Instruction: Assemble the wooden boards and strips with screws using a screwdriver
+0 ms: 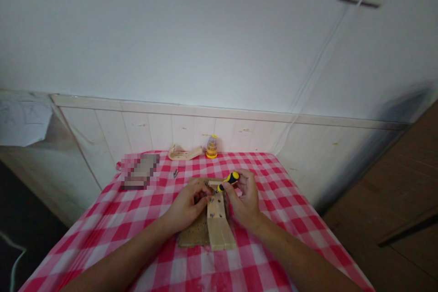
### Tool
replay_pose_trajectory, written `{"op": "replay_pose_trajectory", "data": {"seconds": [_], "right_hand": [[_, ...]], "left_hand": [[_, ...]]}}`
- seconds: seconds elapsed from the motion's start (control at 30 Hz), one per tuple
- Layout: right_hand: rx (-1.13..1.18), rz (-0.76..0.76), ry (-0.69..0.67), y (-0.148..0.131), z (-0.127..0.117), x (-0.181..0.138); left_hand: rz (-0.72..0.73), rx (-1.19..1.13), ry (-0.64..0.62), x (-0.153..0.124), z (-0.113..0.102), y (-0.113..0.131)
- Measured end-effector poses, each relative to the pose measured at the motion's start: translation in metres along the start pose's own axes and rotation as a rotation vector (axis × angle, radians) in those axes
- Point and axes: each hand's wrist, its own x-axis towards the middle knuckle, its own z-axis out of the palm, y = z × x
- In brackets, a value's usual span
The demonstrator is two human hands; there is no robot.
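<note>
What your left grip [190, 203] pinches beside the screwdriver [228, 181] tip is too small to tell. A pixelated patch [140, 172] masks something on the table [137, 219], whose near edge runs off the bottom.

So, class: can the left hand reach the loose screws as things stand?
Probably yes. The screws lie on bare cloth just beyond the left hand, with nothing standing between them.

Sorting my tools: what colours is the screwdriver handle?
The screwdriver handle is yellow and black, clearest in the head view.
</note>
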Motion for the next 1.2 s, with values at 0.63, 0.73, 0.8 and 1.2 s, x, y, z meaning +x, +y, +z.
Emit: {"op": "replay_pose_trajectory", "data": {"seconds": [0.63,0.73,0.8,1.2], "right_hand": [[-0.109,-0.200,-0.261,0.000,-0.008,-0.006],[-0.102,-0.203,-0.257,-0.004,-0.007,-0.007],[-0.118,-0.176,-0.224,-0.003,-0.005,-0.007],[-0.141,-0.052,-0.115,0.004,0.000,-0.007]], "left_hand": [[0.038,0.083,-0.026,0.000,0.000,0.008],[0.034,0.081,-0.030,-0.001,0.000,0.007],[0.030,0.084,-0.030,-0.001,0.000,0.007],[0.029,0.099,-0.032,-0.001,0.001,0.006]]}}
